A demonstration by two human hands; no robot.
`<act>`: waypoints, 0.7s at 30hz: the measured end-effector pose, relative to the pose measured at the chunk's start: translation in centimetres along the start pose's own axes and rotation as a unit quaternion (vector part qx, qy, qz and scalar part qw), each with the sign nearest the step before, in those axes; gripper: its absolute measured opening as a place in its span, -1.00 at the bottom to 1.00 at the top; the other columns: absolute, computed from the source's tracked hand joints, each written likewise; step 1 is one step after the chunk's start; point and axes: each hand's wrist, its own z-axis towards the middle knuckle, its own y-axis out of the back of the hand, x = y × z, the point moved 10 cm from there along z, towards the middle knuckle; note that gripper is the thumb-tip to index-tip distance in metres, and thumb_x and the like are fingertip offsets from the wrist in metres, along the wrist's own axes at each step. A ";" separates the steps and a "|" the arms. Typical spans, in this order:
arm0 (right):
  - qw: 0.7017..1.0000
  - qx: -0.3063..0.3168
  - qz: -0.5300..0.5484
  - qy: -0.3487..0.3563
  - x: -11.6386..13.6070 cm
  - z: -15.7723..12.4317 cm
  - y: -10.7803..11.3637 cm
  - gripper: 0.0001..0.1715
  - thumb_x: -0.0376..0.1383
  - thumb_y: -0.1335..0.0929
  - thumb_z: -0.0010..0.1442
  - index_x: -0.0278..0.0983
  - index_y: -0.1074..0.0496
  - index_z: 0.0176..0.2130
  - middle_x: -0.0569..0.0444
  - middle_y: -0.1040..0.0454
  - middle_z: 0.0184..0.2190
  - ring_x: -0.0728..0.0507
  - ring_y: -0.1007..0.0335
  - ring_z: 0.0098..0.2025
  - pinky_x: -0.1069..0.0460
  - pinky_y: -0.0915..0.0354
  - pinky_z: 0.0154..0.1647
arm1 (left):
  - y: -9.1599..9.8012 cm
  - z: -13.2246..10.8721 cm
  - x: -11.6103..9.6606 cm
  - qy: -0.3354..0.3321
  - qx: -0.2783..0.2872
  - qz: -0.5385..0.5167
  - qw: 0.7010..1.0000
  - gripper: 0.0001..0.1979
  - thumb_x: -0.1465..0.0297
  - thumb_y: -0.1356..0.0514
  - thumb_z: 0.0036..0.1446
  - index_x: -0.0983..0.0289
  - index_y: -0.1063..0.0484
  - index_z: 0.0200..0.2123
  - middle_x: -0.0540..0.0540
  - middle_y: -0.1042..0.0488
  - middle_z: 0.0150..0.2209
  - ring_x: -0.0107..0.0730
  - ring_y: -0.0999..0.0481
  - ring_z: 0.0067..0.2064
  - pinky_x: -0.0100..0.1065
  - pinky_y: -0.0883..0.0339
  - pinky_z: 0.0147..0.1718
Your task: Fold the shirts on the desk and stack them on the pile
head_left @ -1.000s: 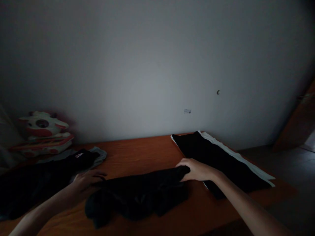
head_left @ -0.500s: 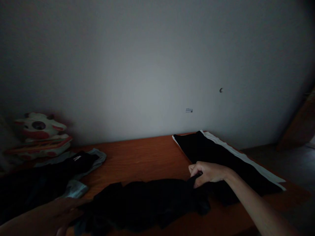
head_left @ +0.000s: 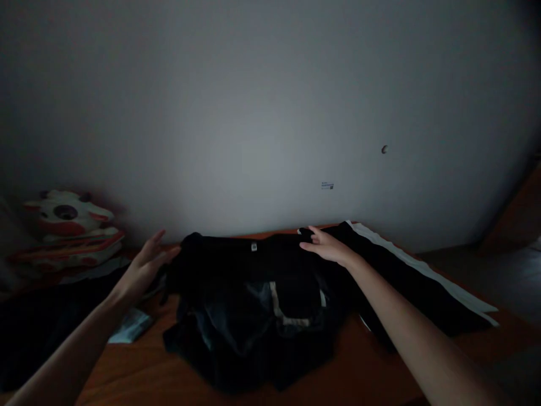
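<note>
A dark garment (head_left: 236, 316) lies spread and rumpled across the middle of the wooden table. It bears a small white label (head_left: 254, 247) at its far edge and a pale L-shaped strip on its front; in this dim light I cannot tell its exact kind. My left hand (head_left: 147, 260) is at the garment's far left corner, fingers stretched and apart. At the far right corner, my right hand (head_left: 327, 246) also has its fingers extended, over or lightly touching the cloth. Neither hand grips anything.
Black and white folded cloth (head_left: 393, 276) lies along the table's right side. Dark clothes (head_left: 54, 316) with a grey piece (head_left: 131, 326) are heaped on the left, before a cow-shaped toy (head_left: 70, 231). Behind the wooden table (head_left: 127, 372) rises a pale wall (head_left: 253, 113).
The bunched dark garment now lies opened out toward the wall, its label showing. Both hands moved farther away from me and let go of the cloth.
</note>
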 end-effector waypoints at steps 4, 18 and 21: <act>0.988 -0.065 -0.105 0.089 0.9 -1.5 -1.5 -0.32 -0.12 -0.38 0.23 -0.26 -0.32 0.27 -0.17 -0.34 0.28 -0.27 -0.24 0.32 -0.16 -0.15 0.33 | -2.9 -1.9 -1.6 0.011 0.021 -0.075 0.997 -0.31 -0.04 -0.14 0.13 0.35 -0.35 0.15 0.30 -0.47 0.16 -0.06 -0.48 0.16 -0.07 -0.33 0.19; 0.960 0.095 -0.262 0.018 -8.0 -7.6 -12.6 -0.06 0.24 -0.13 0.34 -0.28 -0.09 0.42 -0.29 0.07 0.45 -0.43 0.30 0.50 -0.45 0.23 0.40 | -13.9 -18.4 4.1 -0.183 0.177 0.311 0.916 -0.52 0.09 -0.08 0.25 -0.02 -0.44 0.19 0.15 -0.37 0.31 0.15 -0.43 0.24 0.17 -0.40 0.09; 0.961 0.061 -0.259 0.080 -7.6 -5.8 -12.9 -0.22 0.14 -0.16 0.39 -0.21 -0.16 0.39 -0.18 -0.02 0.45 -0.33 0.22 0.49 -0.38 0.21 0.43 | -13.8 -19.3 3.7 -0.181 0.203 0.320 0.907 -0.60 0.17 -0.08 0.23 -0.08 -0.53 0.09 0.13 -0.44 0.26 0.25 -0.44 0.21 0.28 -0.39 0.02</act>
